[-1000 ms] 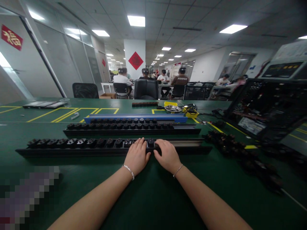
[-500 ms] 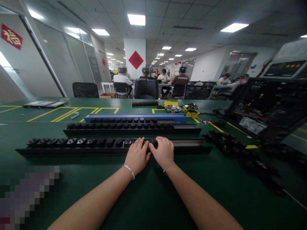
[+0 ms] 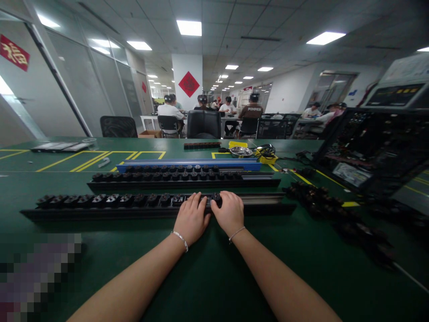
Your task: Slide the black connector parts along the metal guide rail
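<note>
Directly in front of me lies a long black rail (image 3: 100, 214) with a row of black socket modules (image 3: 72, 201) along its left part. My left hand (image 3: 191, 214) bends its fingers over the middle of this rail, its fingertips hidden behind the near parts. Just right of it, my right hand (image 3: 229, 212) pinches a small black socket module (image 3: 216, 197) between thumb and fingers, at the rail. The two hands are close together but apart. To the right of my right hand, the rail's grey inner channel (image 3: 263, 199) shows bare.
Behind lie a second black rail with sockets (image 3: 181, 183) and a blue rail (image 3: 241, 166). Loose dark parts (image 3: 335, 214) are heaped at right, near a black open case (image 3: 355, 152). A metal bowl (image 3: 240, 152) stands farther back. People sit at far tables.
My right hand has shifted very slightly to the right with the socket module. My left hand stays nearly where it was on the rail.
</note>
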The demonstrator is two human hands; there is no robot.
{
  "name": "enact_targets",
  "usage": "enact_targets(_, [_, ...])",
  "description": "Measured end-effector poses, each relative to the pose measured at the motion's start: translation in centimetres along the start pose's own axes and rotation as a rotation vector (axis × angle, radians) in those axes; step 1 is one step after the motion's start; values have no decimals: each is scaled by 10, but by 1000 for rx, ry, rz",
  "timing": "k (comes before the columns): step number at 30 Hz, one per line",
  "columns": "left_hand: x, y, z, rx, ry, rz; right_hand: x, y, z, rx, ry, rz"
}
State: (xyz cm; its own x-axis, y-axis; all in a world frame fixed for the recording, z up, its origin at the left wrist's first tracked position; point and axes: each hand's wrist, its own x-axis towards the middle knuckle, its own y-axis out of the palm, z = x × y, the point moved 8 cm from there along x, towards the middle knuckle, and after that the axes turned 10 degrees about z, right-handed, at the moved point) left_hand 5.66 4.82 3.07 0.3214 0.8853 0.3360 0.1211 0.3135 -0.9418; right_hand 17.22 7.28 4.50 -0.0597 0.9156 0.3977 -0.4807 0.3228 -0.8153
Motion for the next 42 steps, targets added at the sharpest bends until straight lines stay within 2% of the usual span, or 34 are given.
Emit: enact_targets(42, [1, -1, -1, 25, 21, -11, -1, -19, -34, -58, 50, -84])
